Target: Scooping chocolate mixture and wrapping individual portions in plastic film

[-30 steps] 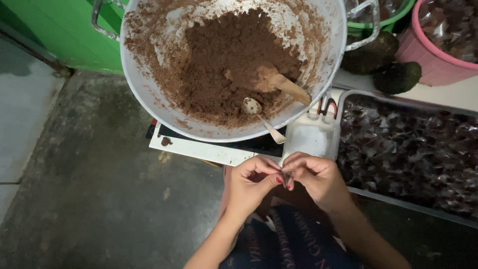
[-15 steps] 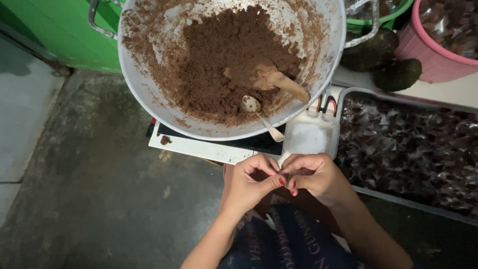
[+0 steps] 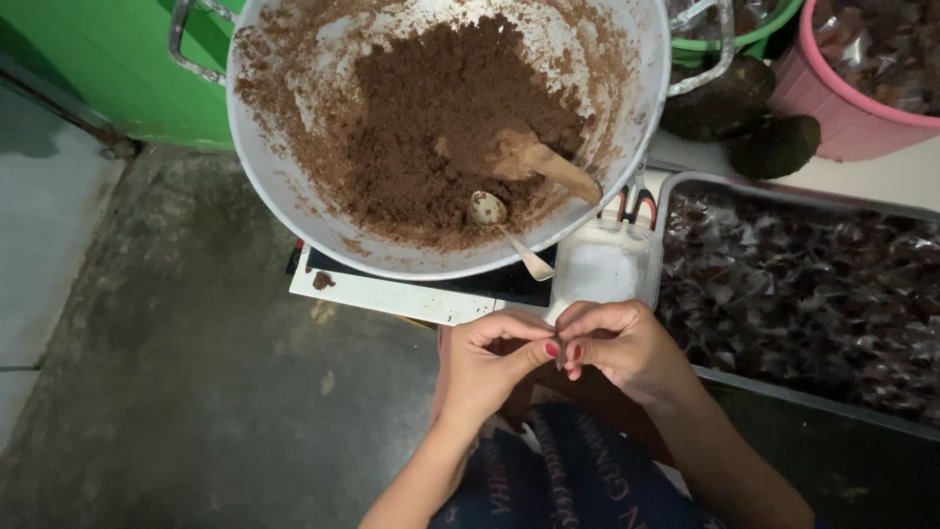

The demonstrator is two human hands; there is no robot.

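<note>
- Grey, stained concrete floor [image 3: 196,392] fills the left and lower part of your view, with your lap in dark printed cloth [image 3: 578,480] at the bottom edge.
- Your left hand [image 3: 490,362] and right hand [image 3: 627,348] meet just above your lap, fingertips pressed together, red-painted thumbnails side by side. They seem to pinch something tiny between them; what it is cannot be made out, so its direction and long axis cannot be told either.
- Just beyond your knuckles stands a small, clear, square plastic tub [image 3: 602,264], with a flat white board [image 3: 392,294] to its left.
- To your right lies a long grey metal tray [image 3: 685,186] packed with small dark pieces in clear, crinkled wrappers [image 3: 803,284].
- Above the board sits a big white round basin [image 3: 294,196] heaped with brown crumbly paste [image 3: 441,127]. A metal spoon [image 3: 504,230] lies in it, bowl up-left, handle pointing down-right over the rim. A wooden paddle [image 3: 548,167] slants the same way.
- Farthest off: a green container [image 3: 98,69] at the left, two dark lumpy fruits [image 3: 744,118], and a pink bucket [image 3: 832,98] holding more wrapped pieces.
</note>
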